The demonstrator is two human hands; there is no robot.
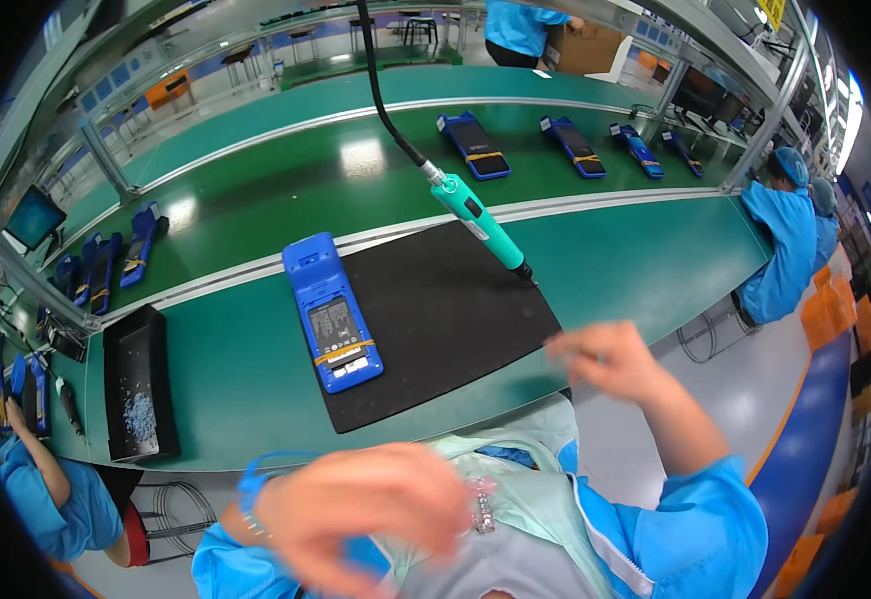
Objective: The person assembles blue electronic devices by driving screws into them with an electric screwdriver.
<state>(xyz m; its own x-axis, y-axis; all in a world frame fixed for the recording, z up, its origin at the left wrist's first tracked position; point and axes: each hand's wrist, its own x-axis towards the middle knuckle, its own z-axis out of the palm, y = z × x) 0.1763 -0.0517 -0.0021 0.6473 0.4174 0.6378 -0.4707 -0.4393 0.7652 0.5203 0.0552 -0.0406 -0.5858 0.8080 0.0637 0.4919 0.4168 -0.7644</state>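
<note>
My left hand (371,504) is raised in front of my body, smeared by motion, with a blue wrist strap (253,489) on it. Its fingers are too blurred to read. Right beside its fingertips shows a small shiny, silvery thing (483,504) against my clothing. My right hand (607,361) hovers off the right corner of a black mat (435,329), its bent fingers blurred too. On the mat's left side lies a blue handheld terminal (332,311), back up, a battery showing and a yellow rubber band round it. A teal electric screwdriver (480,225) hangs over the mat, tip down, touched by neither hand.
Left of the terminal stands a black tray (136,389) holding small bluish pieces. More blue terminals (473,147) lie along the green conveyor (286,180) behind a metal rail. Co-workers in blue sit at right (785,240) and lower left (56,489).
</note>
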